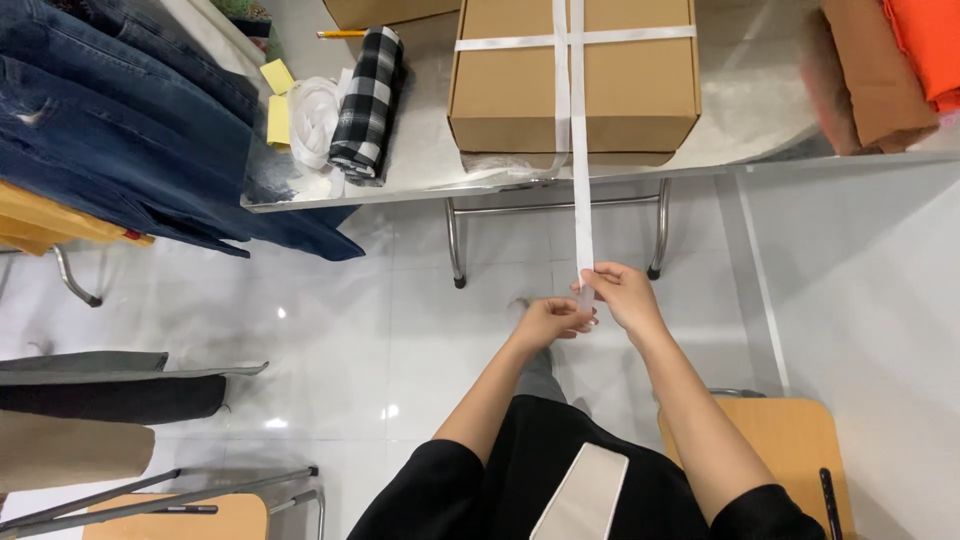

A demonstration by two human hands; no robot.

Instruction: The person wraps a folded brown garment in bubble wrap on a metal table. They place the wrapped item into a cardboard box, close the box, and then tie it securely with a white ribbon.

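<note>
A brown cardboard box (575, 95) stands on a metal table (745, 125), bound crosswise with white strap. One long end of the white strap (581, 200) runs from the box down over the table's front edge to my hands. My right hand (622, 297) pinches the strap's lower end. My left hand (552, 322) sits just left of it, fingers closed on the same strap end. Both hands hover above the white floor, in front of the table.
A rolled black-and-white checked cloth (368, 100), white fabric and yellow notes lie on the table's left part. Blue jeans (120, 130) hang at left, brown and orange cloth (880, 60) at right. Wooden chairs (790, 440) stand near me on the white tiled floor.
</note>
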